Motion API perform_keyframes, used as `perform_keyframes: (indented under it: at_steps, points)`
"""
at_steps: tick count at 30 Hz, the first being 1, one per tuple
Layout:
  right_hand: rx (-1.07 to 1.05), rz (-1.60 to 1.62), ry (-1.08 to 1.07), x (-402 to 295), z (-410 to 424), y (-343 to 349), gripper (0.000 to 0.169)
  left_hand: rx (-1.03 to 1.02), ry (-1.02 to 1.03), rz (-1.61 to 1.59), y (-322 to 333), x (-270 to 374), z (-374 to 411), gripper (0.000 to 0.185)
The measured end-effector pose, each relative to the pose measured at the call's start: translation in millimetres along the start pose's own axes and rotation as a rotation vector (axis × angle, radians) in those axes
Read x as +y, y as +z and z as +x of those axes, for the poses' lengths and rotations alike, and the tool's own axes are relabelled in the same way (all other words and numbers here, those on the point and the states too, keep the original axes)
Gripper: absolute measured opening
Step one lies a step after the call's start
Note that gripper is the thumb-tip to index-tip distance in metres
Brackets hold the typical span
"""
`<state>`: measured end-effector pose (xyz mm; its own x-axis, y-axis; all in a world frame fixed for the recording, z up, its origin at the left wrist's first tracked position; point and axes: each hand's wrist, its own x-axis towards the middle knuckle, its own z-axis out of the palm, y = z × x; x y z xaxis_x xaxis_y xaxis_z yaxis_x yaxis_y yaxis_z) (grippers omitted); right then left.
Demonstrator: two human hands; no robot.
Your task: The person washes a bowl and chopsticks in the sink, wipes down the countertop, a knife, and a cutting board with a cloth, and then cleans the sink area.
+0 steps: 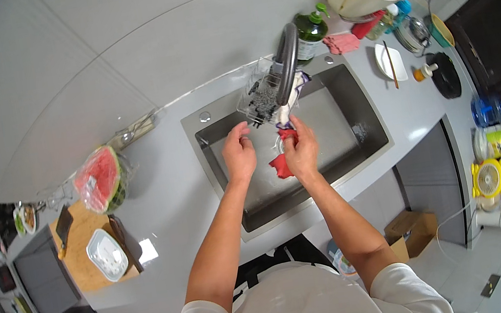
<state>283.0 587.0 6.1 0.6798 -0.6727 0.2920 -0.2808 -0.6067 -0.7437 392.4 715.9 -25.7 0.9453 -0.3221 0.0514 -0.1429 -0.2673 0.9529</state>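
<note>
Over the grey sink basin point(342, 141), my right hand point(301, 150) grips a red cloth point(283, 167), part of which hangs below the palm. Across from it, my left hand point(238, 152) holds nothing, with its fingers apart near the basin's left side. A dark curved faucet point(286, 68) arches above the back of the sink. Behind my fingers, a wire basket point(260, 97) holds a dark scrubber, and a white cloth with purple edging point(293, 99) drapes beside it. The drain is partly hidden by my right hand.
Left on the counter are a wrapped half watermelon point(103, 180), a cutting board point(89, 275), a cleaver point(63, 225) and a plastic container point(107, 255). A green pump bottle point(310, 32) stands behind the sink. Rightward sit a white dish point(389, 62) and a black pan point(446, 75).
</note>
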Motion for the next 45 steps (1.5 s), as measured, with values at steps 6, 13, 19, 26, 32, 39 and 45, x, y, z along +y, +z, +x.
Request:
perform_keyframes:
  at_steps: [6,13,19,26,32,39,45]
  points:
    - [-0.178,0.012,-0.234,-15.9,24.9,34.4,0.054,0.122,-0.058,0.000,-31.0,-8.7,6.0,0.043]
    - [-0.264,0.012,-0.398,-28.1,80.7,74.4,0.056,0.132,-0.079,-0.041,-27.0,-15.0,23.4,0.041]
    - [-0.272,0.196,-0.283,-11.0,80.0,65.9,0.044,-0.006,-0.273,0.055,-11.7,-22.5,24.8,0.032]
    - [-0.191,0.593,0.151,74.7,109.7,20.9,0.031,-0.366,-1.171,-0.674,64.3,17.1,22.3,0.071]
    - [-0.188,0.660,0.214,122.0,156.2,5.3,0.046,-0.331,-1.095,-1.092,137.2,4.3,29.2,0.076]
    - [-0.359,1.051,0.481,141.6,148.8,-21.4,0.052,-0.075,-1.188,-1.130,185.8,33.9,20.4,0.074]
    - [-0.495,1.579,0.931,122.1,73.4,-8.7,0.027,0.300,-0.891,-1.374,149.6,-27.4,-6.8,0.037]
